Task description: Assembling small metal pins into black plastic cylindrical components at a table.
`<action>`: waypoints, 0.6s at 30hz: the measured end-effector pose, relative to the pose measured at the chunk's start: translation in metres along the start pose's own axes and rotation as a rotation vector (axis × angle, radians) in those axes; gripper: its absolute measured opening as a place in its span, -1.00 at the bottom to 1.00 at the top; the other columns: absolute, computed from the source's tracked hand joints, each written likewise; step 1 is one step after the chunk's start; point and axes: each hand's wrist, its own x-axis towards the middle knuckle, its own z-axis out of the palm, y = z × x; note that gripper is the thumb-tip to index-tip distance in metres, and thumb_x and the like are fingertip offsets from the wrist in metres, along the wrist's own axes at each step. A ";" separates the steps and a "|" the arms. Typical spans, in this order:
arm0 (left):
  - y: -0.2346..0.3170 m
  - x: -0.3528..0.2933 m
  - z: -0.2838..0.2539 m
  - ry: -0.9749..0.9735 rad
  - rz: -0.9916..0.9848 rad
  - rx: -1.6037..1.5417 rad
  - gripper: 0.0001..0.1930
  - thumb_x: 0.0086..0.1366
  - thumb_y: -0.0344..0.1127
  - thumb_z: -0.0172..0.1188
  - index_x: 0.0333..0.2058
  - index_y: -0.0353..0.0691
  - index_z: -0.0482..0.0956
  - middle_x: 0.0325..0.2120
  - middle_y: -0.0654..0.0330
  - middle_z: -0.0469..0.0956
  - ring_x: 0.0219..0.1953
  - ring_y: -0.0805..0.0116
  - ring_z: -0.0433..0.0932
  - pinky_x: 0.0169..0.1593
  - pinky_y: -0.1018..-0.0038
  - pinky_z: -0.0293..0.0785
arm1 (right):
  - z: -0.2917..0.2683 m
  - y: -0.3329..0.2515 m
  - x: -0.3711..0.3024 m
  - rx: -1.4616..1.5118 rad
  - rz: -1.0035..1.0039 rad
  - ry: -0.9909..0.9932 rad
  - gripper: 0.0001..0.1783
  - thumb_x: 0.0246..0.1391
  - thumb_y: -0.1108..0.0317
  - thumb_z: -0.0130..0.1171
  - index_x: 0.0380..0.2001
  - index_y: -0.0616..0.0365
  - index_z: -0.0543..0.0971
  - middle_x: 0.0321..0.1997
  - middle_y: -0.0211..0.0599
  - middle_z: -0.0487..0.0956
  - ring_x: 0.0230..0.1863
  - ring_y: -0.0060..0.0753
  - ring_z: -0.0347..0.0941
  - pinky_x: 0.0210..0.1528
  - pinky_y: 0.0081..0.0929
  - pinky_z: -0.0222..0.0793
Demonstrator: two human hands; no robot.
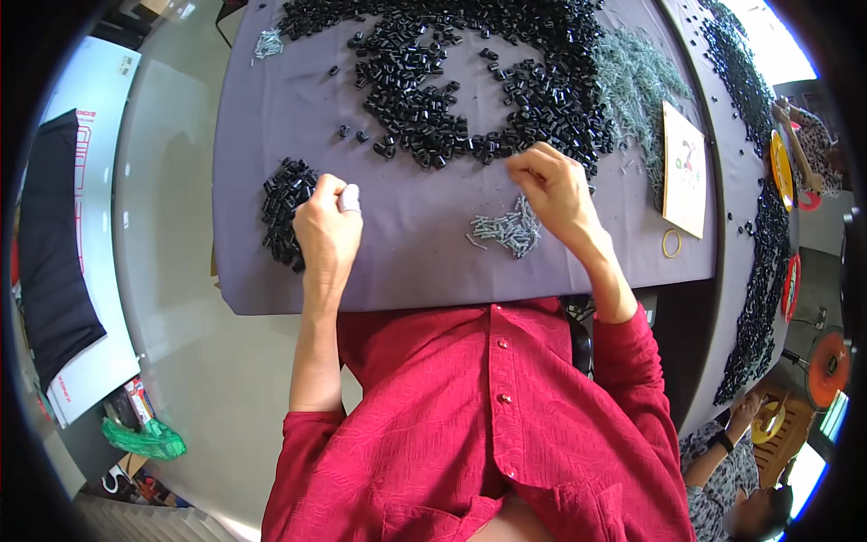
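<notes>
My left hand (327, 230) is closed beside a small heap of black plastic pieces (287, 212) at the left of the table. A pale covering wraps one of its fingertips, and whatever it grips is hidden. My right hand (558, 191) hovers at the near edge of the large black pile (424, 117), fingers pinched together. What sits between those fingers is too small to tell. Just below it lies a small heap of grey screws (510, 230) on the grey-purple tablecloth (406, 244).
A big spread of screws (637, 81) borders the black pile on the right. Near it lie a notebook (684, 172) and a yellow ring (671, 243). A few screws (268, 43) rest far left. Another table (695, 379) with black pieces stands right, people beside it.
</notes>
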 end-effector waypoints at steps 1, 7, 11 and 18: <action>-0.004 0.001 0.001 0.021 0.017 0.044 -0.88 0.19 -0.37 0.28 -0.43 -0.24 0.51 -0.71 0.14 0.50 -0.66 0.25 0.51 -0.51 0.32 0.37 | -0.008 0.006 -0.007 -0.021 0.006 -0.037 -0.91 -0.07 0.52 0.20 -0.41 0.19 0.61 -0.45 -0.19 0.53 -0.39 -0.10 0.52 -0.31 -0.30 0.43; 0.000 0.002 -0.009 -0.025 -0.049 0.159 -0.88 0.20 -0.31 0.25 -0.41 -0.15 0.49 -0.67 0.09 0.54 -0.55 0.00 0.57 -0.46 0.18 0.42 | -0.009 0.011 -0.037 -0.121 -0.019 -0.074 -0.92 -0.07 0.51 0.20 -0.43 0.14 0.61 -0.45 -0.23 0.49 -0.31 -0.12 0.49 -0.24 -0.26 0.42; 0.009 -0.001 -0.008 -0.045 -0.046 0.148 -0.88 0.20 -0.29 0.25 -0.37 -0.14 0.51 -0.65 0.09 0.55 -0.55 0.00 0.57 -0.45 0.19 0.42 | 0.001 0.013 -0.036 -0.179 -0.109 -0.016 -0.90 -0.08 0.50 0.18 -0.43 0.12 0.62 -0.43 -0.27 0.48 -0.31 -0.15 0.47 -0.23 -0.27 0.40; 0.032 -0.008 0.006 -0.071 -0.016 0.025 -0.90 0.19 -0.30 0.27 -0.37 -0.16 0.57 -0.60 0.06 0.59 -0.51 0.03 0.60 -0.42 0.23 0.47 | -0.005 0.007 -0.024 -0.440 -0.305 -0.184 -0.87 -0.13 0.46 0.11 -0.47 0.13 0.63 -0.48 -0.34 0.44 -0.35 -0.26 0.42 -0.25 -0.32 0.32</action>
